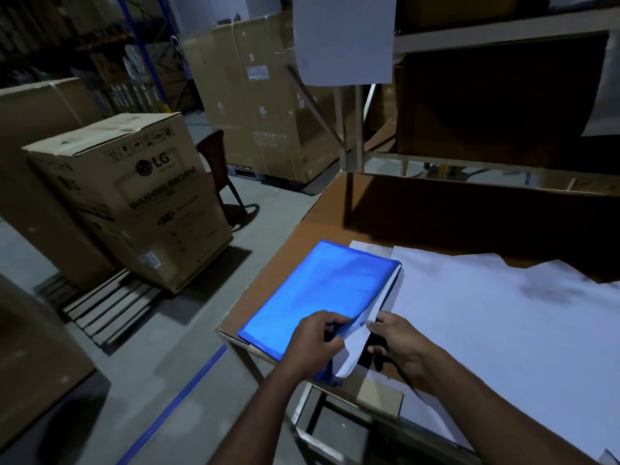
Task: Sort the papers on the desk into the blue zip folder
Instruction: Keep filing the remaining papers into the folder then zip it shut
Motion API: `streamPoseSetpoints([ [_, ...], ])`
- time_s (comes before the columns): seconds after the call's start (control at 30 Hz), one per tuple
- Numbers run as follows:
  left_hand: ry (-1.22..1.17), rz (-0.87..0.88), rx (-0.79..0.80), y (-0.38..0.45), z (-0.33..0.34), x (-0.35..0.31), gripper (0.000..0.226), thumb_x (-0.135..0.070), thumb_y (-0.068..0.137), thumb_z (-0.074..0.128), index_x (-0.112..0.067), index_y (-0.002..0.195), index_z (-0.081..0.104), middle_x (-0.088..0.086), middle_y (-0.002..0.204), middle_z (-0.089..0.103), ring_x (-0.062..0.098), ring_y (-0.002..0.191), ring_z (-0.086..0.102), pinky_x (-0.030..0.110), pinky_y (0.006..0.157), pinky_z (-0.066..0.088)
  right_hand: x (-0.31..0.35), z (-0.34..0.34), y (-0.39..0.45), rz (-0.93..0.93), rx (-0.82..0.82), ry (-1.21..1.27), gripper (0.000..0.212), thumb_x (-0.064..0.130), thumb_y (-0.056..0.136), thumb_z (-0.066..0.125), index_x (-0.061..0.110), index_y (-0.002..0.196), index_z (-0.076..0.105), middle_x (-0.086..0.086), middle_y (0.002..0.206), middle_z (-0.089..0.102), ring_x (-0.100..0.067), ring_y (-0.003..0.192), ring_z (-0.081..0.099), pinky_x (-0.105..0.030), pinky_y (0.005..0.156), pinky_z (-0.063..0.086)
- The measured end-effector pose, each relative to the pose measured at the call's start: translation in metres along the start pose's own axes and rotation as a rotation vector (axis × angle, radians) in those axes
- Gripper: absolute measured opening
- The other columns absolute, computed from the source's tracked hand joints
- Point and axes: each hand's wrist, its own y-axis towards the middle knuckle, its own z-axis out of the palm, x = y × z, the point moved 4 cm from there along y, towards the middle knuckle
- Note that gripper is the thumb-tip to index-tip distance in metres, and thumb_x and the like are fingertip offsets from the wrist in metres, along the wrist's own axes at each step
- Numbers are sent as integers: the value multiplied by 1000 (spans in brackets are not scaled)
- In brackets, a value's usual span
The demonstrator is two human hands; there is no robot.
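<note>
I look down at a brown counter (pixel 302 223) in a dim warehouse. A blue zip folder (pixel 312 297) lies flat at its left corner, smooth and slightly glossy, rectangular with rounded corners. My left hand (pixel 313 340) curls over the folder's near right corner and pinches the top flap, lifting it so the mouth gapes. My right hand (pixel 396 340) pinches a white sheet of paper (pixel 352 350), thin and limp, its near corner sticking out from under the raised flap. I judge the sheet to be partway into the folder.

To do this well, I should keep the flap held high, feed the sheet in flat along the open edge, and avoid bending its soft corner against the zip.

More white papers (pixel 486 313) spread loosely over the counter just to the right of the folder, overlapping, with curled edges. Another sheet (pixel 342 38) hangs from a metal shelf (pixel 503 38) above. Large cardboard boxes (pixel 134 196) stand on wooden pallets (pixel 100 310) on the grey floor to the left.
</note>
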Motion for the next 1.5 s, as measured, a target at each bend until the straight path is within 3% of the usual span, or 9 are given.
streamPoseSetpoints([
  [0.2, -65, 82, -20, 1, -2, -3, 40, -10, 81, 62, -25, 116, 77, -10, 111, 73, 6, 101, 67, 26, 84, 57, 5, 21, 6, 33, -128, -35, 8, 5, 96, 54, -1, 92, 57, -20, 69, 61, -24, 51, 62, -34, 47, 43],
  [0.3, -26, 54, -97, 3, -9, 3, 39, -4, 87, 65, -21, 120, 76, -9, 111, 72, -1, 86, 63, 22, 78, 54, 4, 14, 8, 6, -353, -101, 17, 16, 88, 55, 4, 99, 60, -21, 88, 68, -35, 79, 69, -43, 66, 58],
  [0.5, -63, 21, -125, 6, -10, 6, 34, -3, 90, 66, -25, 114, 78, -11, 105, 73, 5, 75, 60, 23, 72, 53, 0, -13, -27, -137, -697, -198, 18, 15, 100, 42, 2, 95, 53, -13, 95, 58, -30, 86, 53, -34, 73, 39],
  [0.63, -128, 76, -17, 6, -1, -7, 35, -11, 88, 65, -39, 108, 75, -10, 109, 75, 20, 85, 69, 38, 77, 59, 1, 6, -18, -158, -517, -139, 13, 9, 98, 44, 8, 85, 45, -12, 81, 54, -26, 72, 55, -29, 62, 36],
  [0.77, -121, 88, -3, 8, -1, -6, 28, -10, 90, 68, -23, 111, 79, -12, 106, 75, 18, 88, 71, 38, 80, 60, 10, 23, -5, -111, -286, -196, 16, 15, 100, 47, 6, 90, 56, -13, 72, 62, -18, 47, 58, -24, 43, 38],
  [0.93, -134, 82, 7, 3, -1, -2, 34, -3, 90, 65, -21, 115, 79, -25, 101, 71, 3, 73, 60, 21, 70, 52, 14, 27, 7, -41, -259, -68, 10, 7, 97, 54, 0, 97, 61, -16, 84, 73, -29, 58, 72, -41, 56, 59],
  [1.27, -146, 49, -21, 8, -12, 12, 33, -3, 93, 67, -24, 115, 79, -19, 105, 71, 26, 74, 61, 25, 72, 56, 33, 48, 9, -108, -160, -138, 24, 3, 99, 37, 18, 92, 55, -13, 86, 69, -29, 67, 69, -41, 62, 61],
  [1.37, -203, 27, -54, 11, -18, 20, 35, -4, 93, 67, -27, 117, 77, -13, 112, 74, 7, 68, 57, 28, 78, 58, 32, 47, 18, -196, -267, -208, 23, 4, 96, 41, 22, 107, 50, -7, 96, 67, -26, 80, 68, -46, 70, 62],
  [1.5, -242, 44, -99, 15, -22, 28, 46, 1, 88, 66, -30, 121, 74, -16, 120, 72, 7, 68, 54, 29, 78, 59, 38, 61, 18, -292, -108, -283, 39, 1, 96, 43, 33, 119, 44, 5, 100, 64, -12, 86, 66, -26, 65, 59],
])
